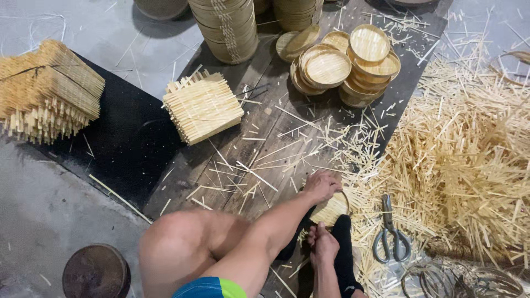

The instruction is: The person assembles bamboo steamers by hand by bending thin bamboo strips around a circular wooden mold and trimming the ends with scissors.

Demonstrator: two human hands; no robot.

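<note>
My left hand grips the far rim of a small round woven bamboo disc that rests on the dark wooden board. My right hand sits fisted at the disc's near edge, fingers curled tight on it. Two feet in black socks flank the disc, and my bare knee rises at the lower left. Much of the disc is hidden by hands and feet.
Grey scissors lie right of the disc beside a big heap of bamboo offcuts. Finished round lids, tall steamer stacks, square woven mats and a larger pile of them stand farther off. A round dark stool sits lower left.
</note>
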